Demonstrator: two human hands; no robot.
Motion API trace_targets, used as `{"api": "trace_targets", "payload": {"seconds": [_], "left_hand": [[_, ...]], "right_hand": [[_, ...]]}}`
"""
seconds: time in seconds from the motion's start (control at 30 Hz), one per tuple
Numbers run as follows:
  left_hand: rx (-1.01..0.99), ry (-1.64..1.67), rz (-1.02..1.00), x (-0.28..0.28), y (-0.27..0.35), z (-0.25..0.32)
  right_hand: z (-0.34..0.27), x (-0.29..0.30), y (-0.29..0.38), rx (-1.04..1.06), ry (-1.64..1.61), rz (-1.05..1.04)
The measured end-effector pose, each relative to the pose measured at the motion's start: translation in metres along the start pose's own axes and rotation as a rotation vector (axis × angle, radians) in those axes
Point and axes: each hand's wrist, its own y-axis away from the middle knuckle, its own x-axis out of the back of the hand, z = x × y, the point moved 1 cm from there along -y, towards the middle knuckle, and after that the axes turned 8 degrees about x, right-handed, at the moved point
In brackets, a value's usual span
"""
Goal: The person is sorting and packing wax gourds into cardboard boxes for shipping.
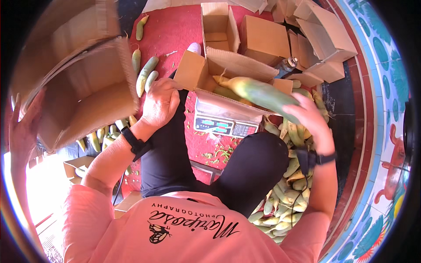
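Note:
In my right hand [307, 113], blurred by motion, is the blunt end of a large green radish [260, 93]. Its pale, tapered root end points left over a cardboard box [241, 64] with raised flaps. More radish shows inside that box, partly hidden by the held one. Beneath the box is a digital scale [227, 126] with lit displays and a keypad. My left hand [161, 102] is curled beside the box's left flap [189, 70], fingers at its lower corner; whether they grip it is hidden. Just behind this hand lies a small green radish [151, 80].
A co-worker's hand [28, 121] holds a blurred open cardboard box [88, 95] at left. Many radishes [283, 200] are heaped along my right side. Beyond the scale stand an open box [217, 36], a closed box [264, 36] and a bottle [286, 66]. Red carpet [171, 26] covers the floor.

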Motion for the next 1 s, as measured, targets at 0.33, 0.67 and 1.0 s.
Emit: {"api": "trace_targets", "payload": {"seconds": [0.33,0.67,1.0], "left_hand": [[0.053,-0.011,-0.047,0.001,0.002,0.004],[0.22,0.108,0.022,0.017,0.001,-0.007],[1.196,-0.528,0.048,0.022,0.084,-0.179]], "right_hand": [[0.043,-0.035,-0.067,0.373,0.263,0.122],[0.112,-0.055,0.094,-0.132,-0.056,0.36],[0.192,-0.139,0.19,-0.359,-0.193,0.455]]}}
